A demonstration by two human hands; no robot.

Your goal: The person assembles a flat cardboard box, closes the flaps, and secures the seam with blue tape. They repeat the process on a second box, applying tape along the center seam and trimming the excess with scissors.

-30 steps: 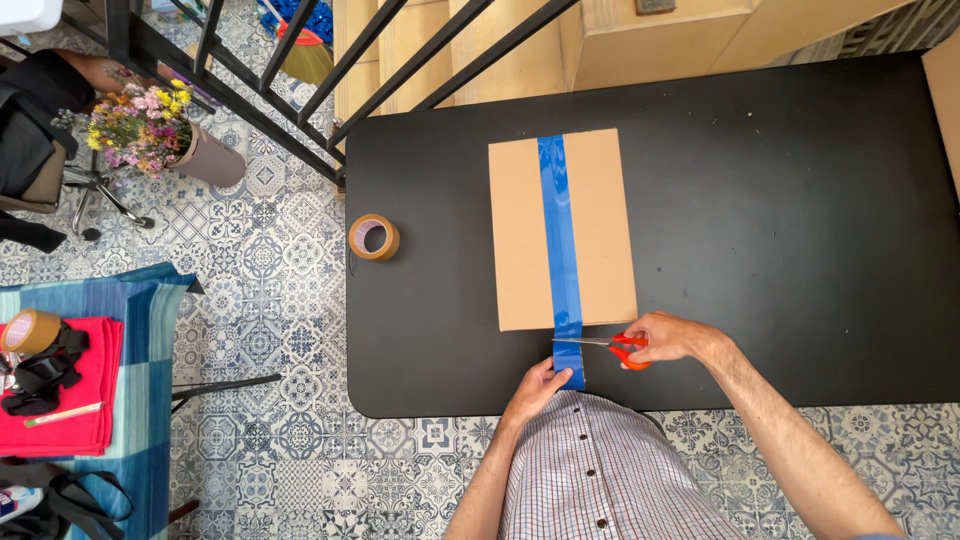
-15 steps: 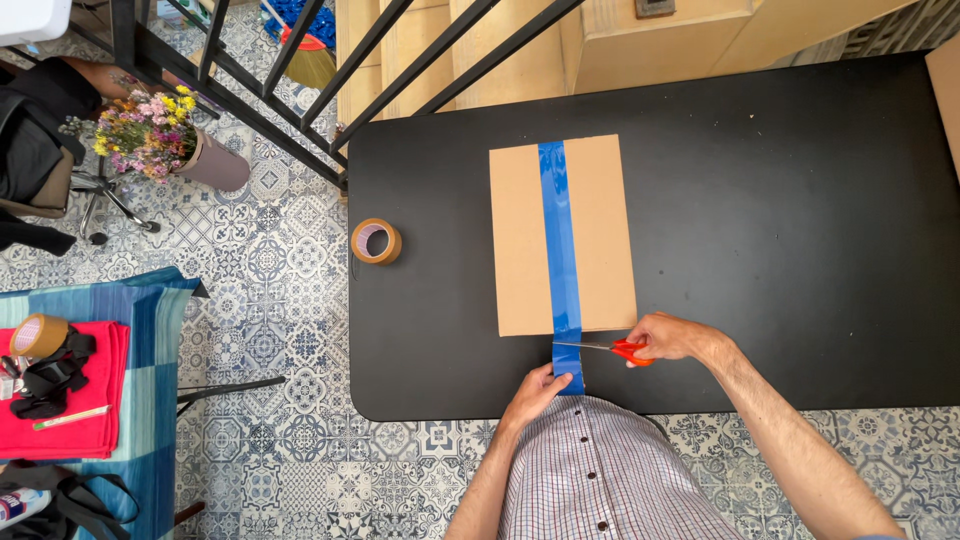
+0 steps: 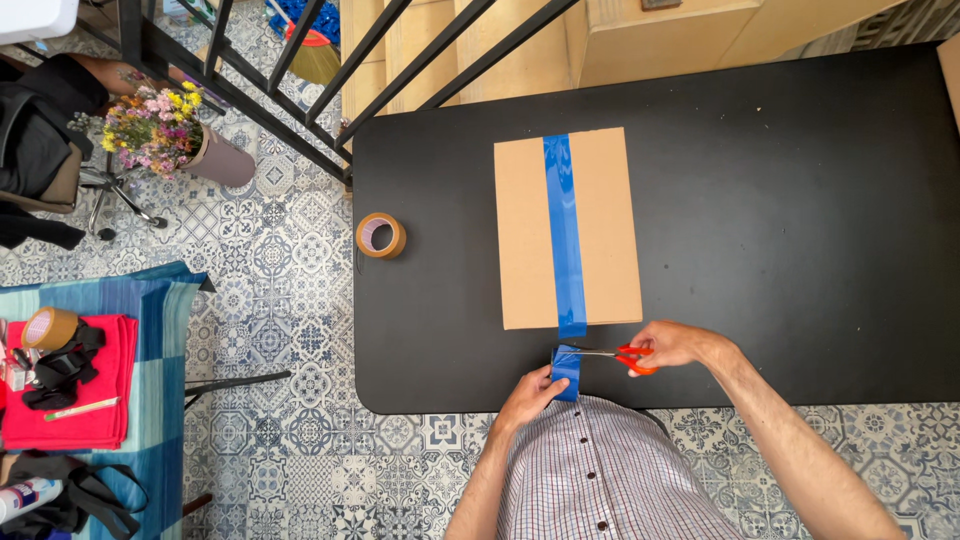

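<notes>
Over on the left, a brown tape roll [image 3: 381,235] sits alone on the black table [image 3: 780,220]. Next, the left hand [image 3: 530,393] pinches the loose end of the blue tape [image 3: 565,372], just below the cardboard box [image 3: 567,228]. That tape looks thin, floppy and sticky (best held tight by its end). Then the right hand [image 3: 672,345] grips red scissors [image 3: 612,355], their blades at the tape.

Tape roll [image 3: 381,235] left of box [image 3: 610,225]
</notes>
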